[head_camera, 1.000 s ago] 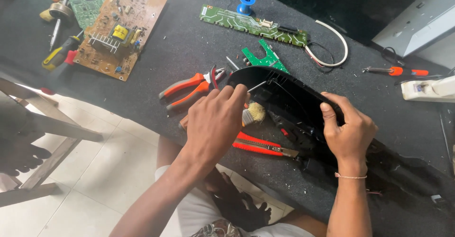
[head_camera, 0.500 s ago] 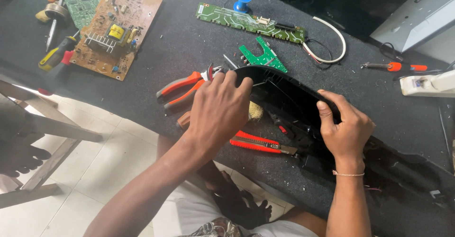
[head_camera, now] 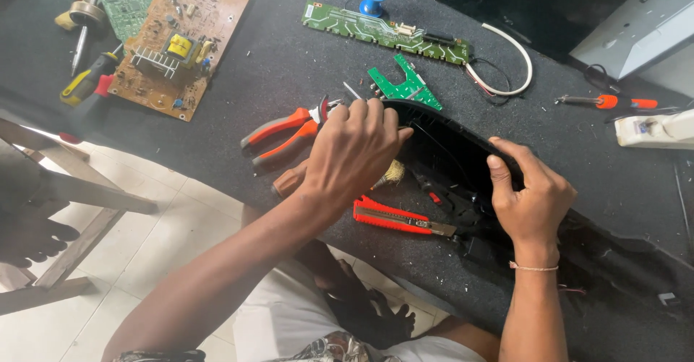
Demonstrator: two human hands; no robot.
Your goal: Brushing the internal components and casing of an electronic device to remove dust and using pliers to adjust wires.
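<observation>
On a dark workbench, the left hand and right hand grip opposite ends of a long black plastic casing, its length running diagonally between them.

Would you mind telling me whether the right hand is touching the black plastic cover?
Touching. The head view shows the right hand gripping the black plastic cover, thumb pressed on its inner face and fingers wrapped over its top edge.
</observation>
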